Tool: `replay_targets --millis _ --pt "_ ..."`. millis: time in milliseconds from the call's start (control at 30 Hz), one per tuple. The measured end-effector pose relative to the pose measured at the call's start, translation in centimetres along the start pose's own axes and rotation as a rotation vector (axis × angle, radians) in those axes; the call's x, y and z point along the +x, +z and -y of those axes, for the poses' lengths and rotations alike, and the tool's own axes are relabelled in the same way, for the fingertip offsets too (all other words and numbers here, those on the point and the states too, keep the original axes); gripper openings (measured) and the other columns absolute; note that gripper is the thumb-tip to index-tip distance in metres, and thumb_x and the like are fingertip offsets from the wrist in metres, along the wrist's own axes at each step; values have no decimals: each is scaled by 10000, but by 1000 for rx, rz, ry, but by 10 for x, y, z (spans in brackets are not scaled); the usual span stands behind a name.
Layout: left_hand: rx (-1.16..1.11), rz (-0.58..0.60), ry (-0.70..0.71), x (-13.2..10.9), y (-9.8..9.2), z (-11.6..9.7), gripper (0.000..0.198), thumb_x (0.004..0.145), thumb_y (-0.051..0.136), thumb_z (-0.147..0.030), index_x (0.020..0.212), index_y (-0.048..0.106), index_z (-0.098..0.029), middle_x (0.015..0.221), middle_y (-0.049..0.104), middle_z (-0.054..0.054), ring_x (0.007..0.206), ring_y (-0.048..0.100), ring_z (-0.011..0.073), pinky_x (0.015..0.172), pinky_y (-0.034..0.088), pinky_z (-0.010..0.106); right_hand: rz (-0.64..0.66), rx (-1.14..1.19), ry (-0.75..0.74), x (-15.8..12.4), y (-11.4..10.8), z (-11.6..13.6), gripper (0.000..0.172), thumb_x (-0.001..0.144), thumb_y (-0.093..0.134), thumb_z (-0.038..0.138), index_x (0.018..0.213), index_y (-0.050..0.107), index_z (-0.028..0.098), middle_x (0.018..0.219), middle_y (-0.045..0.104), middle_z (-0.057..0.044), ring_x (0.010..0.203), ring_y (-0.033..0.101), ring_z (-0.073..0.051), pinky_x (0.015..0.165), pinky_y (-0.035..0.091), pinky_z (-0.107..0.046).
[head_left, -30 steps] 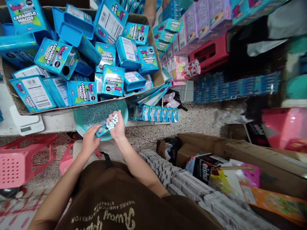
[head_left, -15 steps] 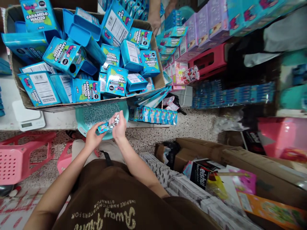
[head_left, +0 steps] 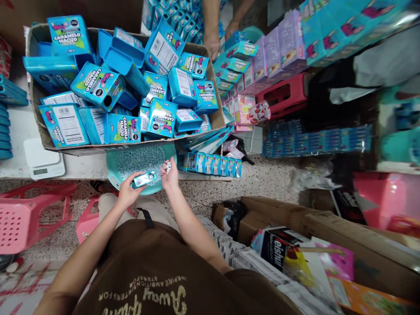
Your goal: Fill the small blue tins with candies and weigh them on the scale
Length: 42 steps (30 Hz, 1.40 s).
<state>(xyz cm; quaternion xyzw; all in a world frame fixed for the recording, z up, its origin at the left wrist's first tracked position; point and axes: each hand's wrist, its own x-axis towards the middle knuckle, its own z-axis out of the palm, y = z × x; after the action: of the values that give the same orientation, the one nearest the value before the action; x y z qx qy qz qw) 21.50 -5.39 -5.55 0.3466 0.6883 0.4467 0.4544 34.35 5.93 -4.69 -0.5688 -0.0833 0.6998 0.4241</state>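
Observation:
My left hand [head_left: 129, 190] grips a small blue candy box [head_left: 145, 179], tilted so that its opening faces up toward me. To its right, my right hand [head_left: 170, 176] is curled around several pale candies [head_left: 168, 167], which show between the fingers. Both hands are over the near rim of a turquoise basin [head_left: 114, 179], full of small light-blue candies [head_left: 141, 158]. Behind the basin stands a cardboard box [head_left: 216, 105] heaped with blue candy boxes [head_left: 100, 86] printed "Caramelo Macizo". Part of the basin lies hidden under that box's front edge.
A white digital scale [head_left: 45, 159] sits on the table at left. Right of the basin lies a row of blue packs [head_left: 213, 165]. Another person's hand [head_left: 212, 43] is at the far side. Pink stools [head_left: 28, 218] and cardboard cartons [head_left: 278, 210] flank me.
My right hand has moved right, away from the candy box, with fewer candies showing in it. My left hand has turned the box so its opening shows. The view has shifted slightly.

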Motion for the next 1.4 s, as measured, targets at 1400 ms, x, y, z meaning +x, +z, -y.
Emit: replay_targets --millis 1400 --pt "478 -636 145 160 -294 26 405 731 669 -327 1088 530 -195 1037 638 58 939 618 216 843 478 325 -205 -1200 -246 23 -26 -96 567 572 523 633 820 718 163 942 717 -147 852 629 -301 727 472 -383"
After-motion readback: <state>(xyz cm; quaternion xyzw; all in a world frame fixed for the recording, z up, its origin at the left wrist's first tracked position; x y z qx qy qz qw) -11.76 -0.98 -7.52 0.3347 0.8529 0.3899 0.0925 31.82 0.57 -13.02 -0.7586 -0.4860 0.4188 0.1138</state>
